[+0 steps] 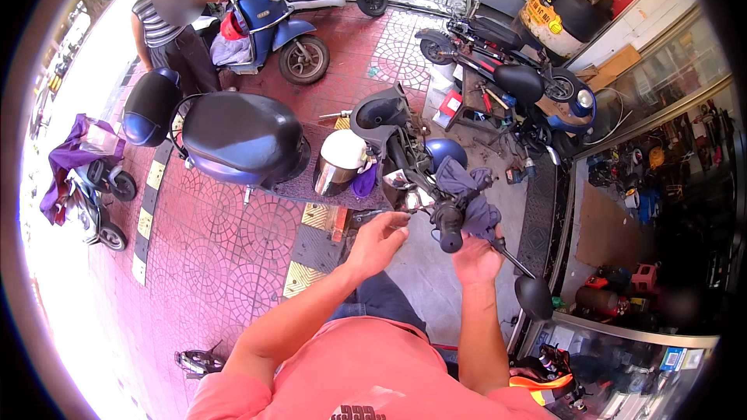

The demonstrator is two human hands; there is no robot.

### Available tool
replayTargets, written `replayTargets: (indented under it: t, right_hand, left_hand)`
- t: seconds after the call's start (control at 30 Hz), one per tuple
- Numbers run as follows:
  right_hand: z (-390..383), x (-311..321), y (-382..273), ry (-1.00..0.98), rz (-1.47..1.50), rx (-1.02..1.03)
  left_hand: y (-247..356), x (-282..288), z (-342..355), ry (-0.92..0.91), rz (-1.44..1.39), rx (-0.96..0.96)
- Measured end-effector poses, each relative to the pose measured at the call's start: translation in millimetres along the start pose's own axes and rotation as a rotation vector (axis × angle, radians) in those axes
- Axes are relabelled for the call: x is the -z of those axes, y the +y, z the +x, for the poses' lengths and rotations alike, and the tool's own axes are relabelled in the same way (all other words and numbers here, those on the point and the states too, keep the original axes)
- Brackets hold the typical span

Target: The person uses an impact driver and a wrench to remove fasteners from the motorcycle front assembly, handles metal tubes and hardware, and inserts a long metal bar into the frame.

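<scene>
My left hand [379, 243] is beside the handlebar of a scooter, its fingers loosely bent and apart, with nothing visible in them. My right hand [478, 259] is raised at the grey-purple cloth [473, 190] draped over the handlebar. Its fingers are partly hidden behind the cloth and bar, so I cannot tell what they grip. Between the two hands, the black handlebar grip [449, 225] points toward me. A black mirror [534, 297] on a thin stem sticks out beside my right wrist. The scooter's front panel [379, 117] is dark grey.
A white-topped helmet [341, 163] rests near the scooter's black seat [241, 134]. A person [175, 31] stands by a blue scooter [272, 23] at the far left. A stripped scooter [517, 82], hand tools [489, 99] and a drill [523, 170] are at the right, near a glass display case [622, 373].
</scene>
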State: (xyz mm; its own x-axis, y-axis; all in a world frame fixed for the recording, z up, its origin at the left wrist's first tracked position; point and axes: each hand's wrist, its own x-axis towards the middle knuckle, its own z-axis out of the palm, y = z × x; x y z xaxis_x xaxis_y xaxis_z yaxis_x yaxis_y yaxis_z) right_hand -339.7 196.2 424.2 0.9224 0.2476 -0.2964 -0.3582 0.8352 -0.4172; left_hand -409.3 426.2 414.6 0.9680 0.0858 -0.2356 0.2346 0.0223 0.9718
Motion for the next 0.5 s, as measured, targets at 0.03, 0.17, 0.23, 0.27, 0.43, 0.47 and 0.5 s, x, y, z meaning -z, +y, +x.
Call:
replayTargets:
  t: [0.03,0.17,0.23,0.27,0.43,0.47,0.5]
  right_hand:
    - [0.4,3.8,-3.0,-0.020,-0.011,-0.035]
    - [6.7,46.7,-12.8,-0.054,-0.069,-0.074]
    - [2.9,57.2,-16.0,-0.076,-0.171,-0.081]
    - [-4.1,51.6,-15.7,-0.055,-0.222,-0.087]
    - [-27.8,76.0,-56.1,0.102,-0.689,-0.272]
    - [-28.8,104.8,-67.9,0.048,-0.693,-0.251]
    - [-26.1,155.1,-82.7,0.003,-0.701,-0.218]
  left_hand:
    - [-1.5,-8.6,-10.0,-0.050,-0.160,0.060]
    - [43.5,-57.0,-39.8,-0.099,-0.547,0.258]
    - [49.7,-72.9,-44.3,-0.135,-0.739,0.366]
    - [51.2,-77.4,-45.6,-0.135,-0.807,0.402]
    - [40.9,-109.4,-46.3,-0.100,-0.961,0.388]
    - [40.6,-115.2,-46.8,-0.030,-0.959,0.385]
    - [44.2,-124.6,-45.8,0.026,-0.972,0.378]
